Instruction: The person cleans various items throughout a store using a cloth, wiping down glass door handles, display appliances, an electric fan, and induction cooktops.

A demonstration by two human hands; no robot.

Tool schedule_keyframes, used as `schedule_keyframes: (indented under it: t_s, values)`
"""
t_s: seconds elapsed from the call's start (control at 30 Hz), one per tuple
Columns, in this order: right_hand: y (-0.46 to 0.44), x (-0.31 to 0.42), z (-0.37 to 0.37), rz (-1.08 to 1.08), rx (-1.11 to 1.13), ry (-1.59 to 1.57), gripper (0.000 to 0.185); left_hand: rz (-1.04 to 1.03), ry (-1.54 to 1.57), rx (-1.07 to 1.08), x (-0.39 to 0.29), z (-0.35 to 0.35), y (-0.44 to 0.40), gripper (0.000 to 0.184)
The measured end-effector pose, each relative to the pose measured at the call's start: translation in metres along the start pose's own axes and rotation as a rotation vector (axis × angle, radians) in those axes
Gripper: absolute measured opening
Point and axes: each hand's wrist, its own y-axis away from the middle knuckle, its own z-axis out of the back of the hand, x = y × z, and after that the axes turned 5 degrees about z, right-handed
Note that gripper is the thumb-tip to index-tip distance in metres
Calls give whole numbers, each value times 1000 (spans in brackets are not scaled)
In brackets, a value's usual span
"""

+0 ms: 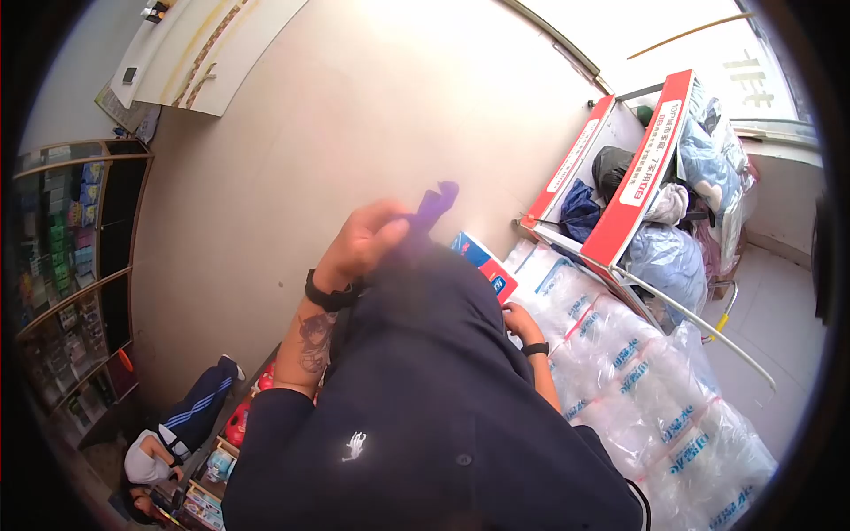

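Observation:
My left hand (367,237), raised in front of the dark shirt, pinches a thin, crumpled purple strip (436,205). The strip sticks up past the fingers and is blurred, so I cannot tell its exact kind. Lower and to the right, my right hand (524,323) has curled fingers at the lower corner of a blue, red and white packet (487,267). Part of that packet is hidden behind the shirt, and so are some of the fingers. Plastic-wrapped packs with blue lettering (633,376) lie right beside this hand.
A red and white rack (651,146) holding bags stands at upper right, a white bar (699,323) jutting from its base. At left is a glass-fronted cabinet (75,265) of goods. Another person (155,451) is at lower left near boxed items. A pale wall (239,221) rises ahead.

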Motion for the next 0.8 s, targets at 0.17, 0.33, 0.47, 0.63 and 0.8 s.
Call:
schedule_keyframes:
  t_s: [0.17,0.33,0.47,0.63,0.8]
  values:
    - [3,244,81,1040,-209,221,72,-271,269,-103,-40,53,-83,20]
    - [-10,414,97,936,434,59,31,-395,801,-299,-105,136,-185,24]
    - [-20,516,131,1044,141,-38,25,-509,632,-406,-118,221,-267,31]
    - [6,650,202,1198,-31,-490,22,-103,245,-179,-107,226,-395,34]
    - [-54,733,280,1276,-391,-544,36,120,364,10,-151,212,-520,35]
